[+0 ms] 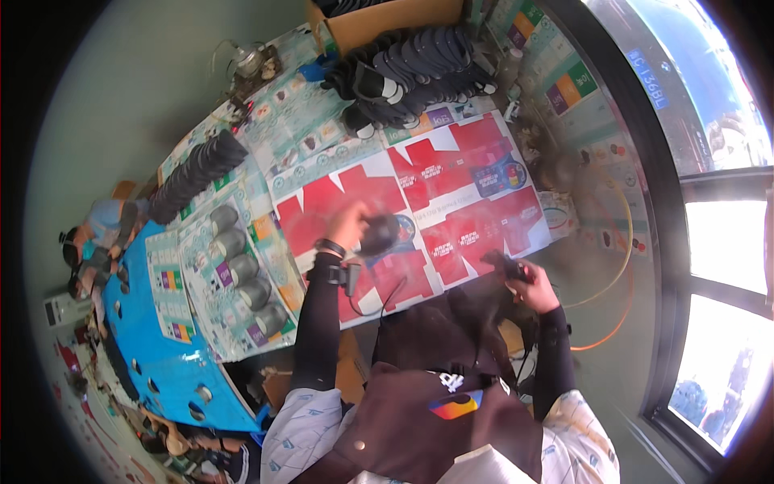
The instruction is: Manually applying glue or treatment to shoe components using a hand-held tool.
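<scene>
Red sheet (450, 207): we take this as our landmark; it lies flat on the tabletop (286, 129), printed red and white.
Left hand (347, 226): we see it over the left half of the red sheet, the grip closed, fingers pinching the edge of a dark cup (380, 235).
Dark cup: rounded and blurred, it appears over the red sheet; we cannot tell whether it touches.
Right hand (532, 286): we find it at the near right edge of the red sheet, the grip curled nearly closed about a black piece (508, 266), whose exact form is too blurred for us to tell.
Wrist strap (329, 246): dark, on the left wrist, above the red sheet's left half.
Grey cups (242, 264): we see them in a row, left of the red sheet.
Black stack (197, 176): a leaning row of nested pieces, beyond the grey cups and to the far left of the red sheet.
Dark pile (411, 68): overlapping curved pieces, just past the far edge of the red sheet.
Carton (395, 26): brown, behind the dark pile, well beyond the red sheet.
</scene>
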A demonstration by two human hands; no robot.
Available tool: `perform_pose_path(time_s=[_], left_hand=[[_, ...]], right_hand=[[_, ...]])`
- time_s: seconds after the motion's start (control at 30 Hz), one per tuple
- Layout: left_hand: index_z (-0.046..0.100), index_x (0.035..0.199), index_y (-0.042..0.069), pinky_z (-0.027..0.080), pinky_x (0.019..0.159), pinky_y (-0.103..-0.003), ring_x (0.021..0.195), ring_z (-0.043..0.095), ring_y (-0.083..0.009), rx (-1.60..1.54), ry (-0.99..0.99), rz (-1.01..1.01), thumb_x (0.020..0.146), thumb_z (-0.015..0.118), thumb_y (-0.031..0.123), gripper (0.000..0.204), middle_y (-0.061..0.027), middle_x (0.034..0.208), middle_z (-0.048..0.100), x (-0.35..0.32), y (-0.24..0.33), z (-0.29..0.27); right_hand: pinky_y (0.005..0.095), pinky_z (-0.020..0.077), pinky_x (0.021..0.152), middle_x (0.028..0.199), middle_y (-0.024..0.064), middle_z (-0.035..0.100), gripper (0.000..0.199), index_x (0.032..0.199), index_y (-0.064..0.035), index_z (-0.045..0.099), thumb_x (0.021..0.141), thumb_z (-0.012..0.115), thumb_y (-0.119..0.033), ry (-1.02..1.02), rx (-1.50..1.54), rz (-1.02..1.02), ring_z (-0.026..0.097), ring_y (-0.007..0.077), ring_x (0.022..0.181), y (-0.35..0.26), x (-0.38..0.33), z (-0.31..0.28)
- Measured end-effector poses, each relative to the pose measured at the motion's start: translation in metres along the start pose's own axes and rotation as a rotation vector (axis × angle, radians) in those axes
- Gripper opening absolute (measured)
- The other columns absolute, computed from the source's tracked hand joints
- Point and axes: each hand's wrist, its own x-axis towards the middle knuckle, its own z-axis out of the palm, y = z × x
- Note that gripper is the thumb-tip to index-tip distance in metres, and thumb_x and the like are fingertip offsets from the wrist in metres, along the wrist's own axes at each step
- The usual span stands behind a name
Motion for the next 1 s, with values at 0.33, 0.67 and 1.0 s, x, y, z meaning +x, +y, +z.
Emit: perform_pose_path(time_s=[0.33,0.67,1.0], left_hand=[[0.064,0.125,0.006,0.043,0.105,-0.047,0.125,0.052,-0.0373,0.270,0.484,-0.033,0.075,0.083,0.025,0.057,-0.0164,0.130,0.058,-0.077,0.078,0.155],[0.064,0.112,-0.001,0.053,0.086,-0.045,0.097,0.068,-0.0380,0.002,0.415,-0.584,0.081,0.078,0.027,0.043,-0.0206,0.101,0.071,-0.090,0.058,0.210],[0.059,0.107,-0.003,0.053,0.080,-0.048,0.093,0.068,-0.0424,-0.203,0.328,-0.414,0.084,0.077,0.024,0.039,-0.0251,0.096,0.070,0.027,0.162,0.233]], right_hand=[[0.0258,0.0473,0.051,0.086,0.0006,0.072,0.037,0.121,-0.0038,0.066,0.084,0.068,-0.008,-0.257,-0.066,-0.095,0.060,0.0082,0.062,-0.009,0.051,-0.045],[0.0279,0.0503,0.051,0.088,0.0038,0.071,0.037,0.120,-0.0035,0.066,0.083,0.065,-0.007,-0.160,-0.042,-0.134,0.062,0.0101,0.065,0.010,0.061,-0.073],[0.0289,0.0499,0.053,0.084,0.0061,0.073,0.029,0.113,-0.0037,0.068,0.084,0.068,-0.011,-0.015,-0.089,-0.115,0.065,0.0118,0.066,-0.010,0.059,-0.084]])
